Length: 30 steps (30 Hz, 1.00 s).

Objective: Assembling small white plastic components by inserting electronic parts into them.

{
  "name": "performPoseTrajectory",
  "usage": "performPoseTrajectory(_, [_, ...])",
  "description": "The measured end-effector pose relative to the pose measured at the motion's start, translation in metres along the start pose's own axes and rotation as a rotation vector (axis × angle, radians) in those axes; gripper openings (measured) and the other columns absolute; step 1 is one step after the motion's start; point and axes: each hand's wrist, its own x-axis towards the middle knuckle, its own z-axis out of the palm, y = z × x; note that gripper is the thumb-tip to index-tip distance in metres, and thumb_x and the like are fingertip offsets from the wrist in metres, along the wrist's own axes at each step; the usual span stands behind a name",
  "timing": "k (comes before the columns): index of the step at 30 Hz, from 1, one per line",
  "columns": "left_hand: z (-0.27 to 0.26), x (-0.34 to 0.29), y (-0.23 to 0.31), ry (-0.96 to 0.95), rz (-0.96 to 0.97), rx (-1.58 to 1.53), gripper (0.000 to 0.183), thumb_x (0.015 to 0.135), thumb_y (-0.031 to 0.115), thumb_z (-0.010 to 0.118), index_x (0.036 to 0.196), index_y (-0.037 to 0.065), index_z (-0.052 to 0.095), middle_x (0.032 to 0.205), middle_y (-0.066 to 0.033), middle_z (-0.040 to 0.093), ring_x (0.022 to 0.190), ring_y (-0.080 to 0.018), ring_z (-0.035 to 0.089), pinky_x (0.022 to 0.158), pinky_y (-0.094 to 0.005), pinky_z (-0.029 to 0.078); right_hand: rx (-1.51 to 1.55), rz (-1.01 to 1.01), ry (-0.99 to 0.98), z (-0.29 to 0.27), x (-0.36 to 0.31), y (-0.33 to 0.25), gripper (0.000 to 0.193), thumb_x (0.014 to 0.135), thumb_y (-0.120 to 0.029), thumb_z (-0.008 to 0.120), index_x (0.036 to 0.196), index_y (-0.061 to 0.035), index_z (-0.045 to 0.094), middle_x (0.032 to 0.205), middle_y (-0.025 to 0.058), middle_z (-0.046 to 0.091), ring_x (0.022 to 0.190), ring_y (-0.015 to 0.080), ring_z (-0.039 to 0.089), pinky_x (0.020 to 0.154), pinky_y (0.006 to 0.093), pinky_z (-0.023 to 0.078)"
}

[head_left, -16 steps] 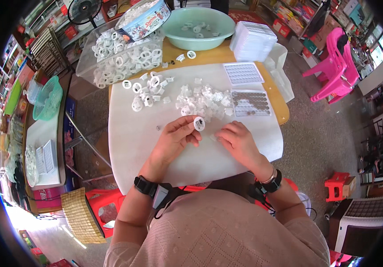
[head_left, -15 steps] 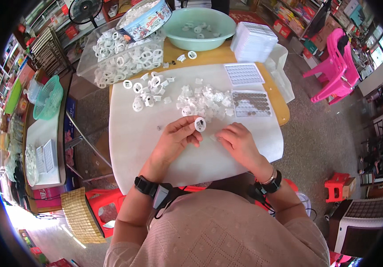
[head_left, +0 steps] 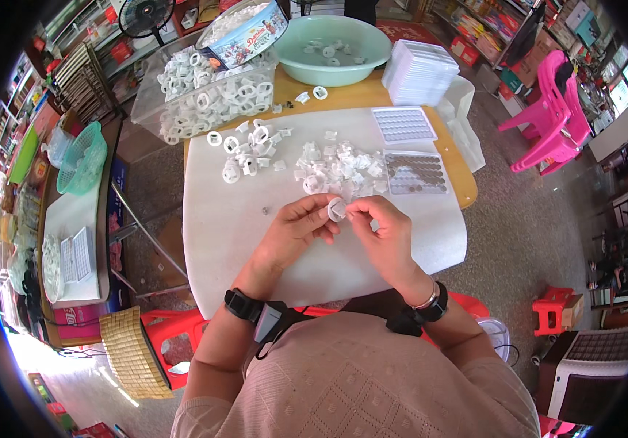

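Observation:
My left hand (head_left: 296, 230) pinches a round white plastic part (head_left: 334, 211) between thumb and fingers, just above the table near its middle. My right hand (head_left: 388, 237) meets it from the right, thumb and forefinger pinched on a small white plastic piece at the part's face. Fingertips hide much of that piece. Beyond my hands lies a heap of small white plastic pieces (head_left: 343, 166). To its left sits a smaller group of round white parts (head_left: 248, 150). Right of the heap is a white tray (head_left: 418, 191) with small round grey-brown discs in its cells.
A second white tray (head_left: 404, 125) lies behind the first, near a stack of white trays (head_left: 422, 73). At the back stand a pale green basin (head_left: 332, 71), a clear bin of white parts (head_left: 215, 102) and a tin (head_left: 248, 36). A tiny dark bit (head_left: 265, 210) lies left of my hands.
My right hand has risen from the table and come to the round part, closing on the small piece there. White now covers the part's earlier dark middle. My left hand has shifted slightly right.

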Motion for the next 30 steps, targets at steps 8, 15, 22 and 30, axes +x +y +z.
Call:
performPoseTrajectory(8, [-0.0026, 0.0003, -0.003, -0.007, 0.004, 0.043, 0.032, 0.095, 0.015, 0.051, 0.122, -0.002, 0.051, 0.096, -0.006, 0.06, 0.083, -0.0149, 0.06, 0.071, -0.0276, 0.05, -0.083, -0.066, 0.002, 0.0033, -0.0002, -0.001, 0.012, 0.079, 0.003, 0.061, 0.088, -0.0035, 0.061, 0.08, 0.0092, 0.059, 0.067, 0.0219, 0.06, 0.054, 0.0306, 0.048])
performPoseTrajectory(15, [-0.0035, 0.0004, -0.0035, -0.004, 0.009, 0.076, 0.032, 0.095, 0.015, 0.051, 0.122, -0.002, 0.052, 0.095, -0.006, 0.061, 0.083, -0.0147, 0.06, 0.072, -0.0278, 0.05, -0.157, -0.132, 0.004, 0.0023, -0.0004, 0.0012, 0.016, 0.076, 0.005, 0.064, 0.088, -0.0037, 0.062, 0.081, 0.0093, 0.059, 0.067, 0.0213, 0.059, 0.055, 0.03, 0.048])
performPoseTrajectory(22, [-0.0026, 0.0011, -0.004, -0.001, 0.023, 0.099, 0.03, 0.095, 0.014, 0.051, 0.121, -0.001, 0.054, 0.094, -0.0055, 0.061, 0.082, -0.0138, 0.06, 0.072, -0.0272, 0.05, -0.157, -0.161, -0.015, -0.0004, 0.0019, 0.001, 0.02, 0.072, 0.006, 0.064, 0.088, -0.0037, 0.059, 0.08, 0.0087, 0.059, 0.07, 0.0247, 0.058, 0.056, 0.0338, 0.048])
performPoseTrajectory(30, [-0.0019, 0.0028, -0.0083, 0.032, 0.028, 0.214, 0.03, 0.095, 0.014, 0.051, 0.121, 0.0, 0.054, 0.09, -0.0055, 0.062, 0.079, -0.0131, 0.059, 0.071, -0.0263, 0.051, -0.148, -0.151, -0.027, -0.0015, 0.0007, 0.0045, 0.019, 0.073, 0.005, 0.064, 0.089, -0.0034, 0.059, 0.08, 0.0092, 0.059, 0.071, 0.0243, 0.058, 0.057, 0.033, 0.048])
